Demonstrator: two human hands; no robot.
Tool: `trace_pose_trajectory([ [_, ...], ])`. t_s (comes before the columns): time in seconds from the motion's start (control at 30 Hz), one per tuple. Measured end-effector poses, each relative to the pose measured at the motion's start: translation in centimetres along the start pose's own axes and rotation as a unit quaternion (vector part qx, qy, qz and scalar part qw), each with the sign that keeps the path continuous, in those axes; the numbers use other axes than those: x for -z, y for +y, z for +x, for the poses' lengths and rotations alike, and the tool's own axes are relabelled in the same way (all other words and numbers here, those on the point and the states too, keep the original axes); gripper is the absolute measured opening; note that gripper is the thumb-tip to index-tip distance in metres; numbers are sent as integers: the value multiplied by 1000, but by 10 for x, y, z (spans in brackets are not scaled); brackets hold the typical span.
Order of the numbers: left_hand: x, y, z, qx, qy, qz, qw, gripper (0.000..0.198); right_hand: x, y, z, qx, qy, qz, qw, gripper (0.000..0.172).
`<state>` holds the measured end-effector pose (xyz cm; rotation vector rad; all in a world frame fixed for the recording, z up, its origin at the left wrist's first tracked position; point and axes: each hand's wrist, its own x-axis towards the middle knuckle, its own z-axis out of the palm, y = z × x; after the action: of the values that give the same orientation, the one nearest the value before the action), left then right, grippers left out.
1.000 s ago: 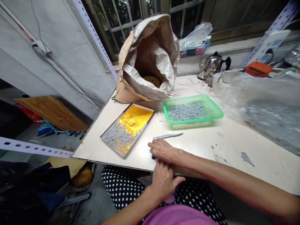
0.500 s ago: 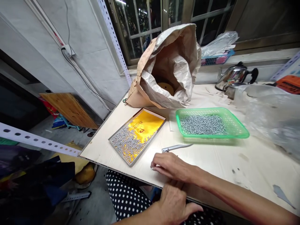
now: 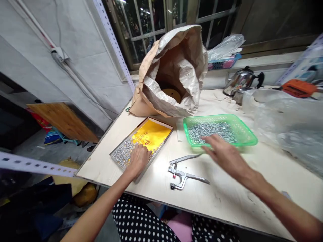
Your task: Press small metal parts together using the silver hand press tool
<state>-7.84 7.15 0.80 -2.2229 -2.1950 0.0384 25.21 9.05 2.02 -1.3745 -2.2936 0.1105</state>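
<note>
1. The left hand point(image 3: 140, 158) is in the shallow tray point(image 3: 155, 131), fingers at the small metal pins point(image 3: 123, 153); whether its grip has closed on any, I cannot tell.
2. The right hand point(image 3: 225, 153), blurred, hangs over the near rim of the green plastic basket point(image 3: 242, 131), its grip apart, beside further metal pins point(image 3: 214, 130).
3. Snap-fastener pliers point(image 3: 188, 175) lie on the table point(image 3: 153, 186) between the hands, handles spread, touched by neither.
</note>
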Motion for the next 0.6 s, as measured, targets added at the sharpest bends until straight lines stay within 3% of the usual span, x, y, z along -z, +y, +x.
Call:
trace_pose_trajectory([
  [0.07, -6, 1, 10, 6, -32, 14, 999, 29, -12, -23, -27, 20, -85, 81, 993, 23],
  [0.17, -7, 6, 23, 11, -72, 26, 997, 23, -31, -53, -53, 3, -204, 87, 975, 13],
  [0.3, 5, 8, 32, 7, -95, 22, 995, 24, -52, -62, -66, -13, -203, -9, 979, 17],
  [0.4, 19, 17, 19, -14, -67, -94, 993, 25, -58, -58, -69, -8, -197, -32, 980, 23],
  [0.5, 23, 38, -9, -24, -120, -292, 949, 28, -58, -56, -68, 0, -211, -40, 977, 20],
  [0.6, 9, 58, -36, 18, -198, -404, 893, 33, -58, -56, -68, -2, -217, -43, 975, 18],
])
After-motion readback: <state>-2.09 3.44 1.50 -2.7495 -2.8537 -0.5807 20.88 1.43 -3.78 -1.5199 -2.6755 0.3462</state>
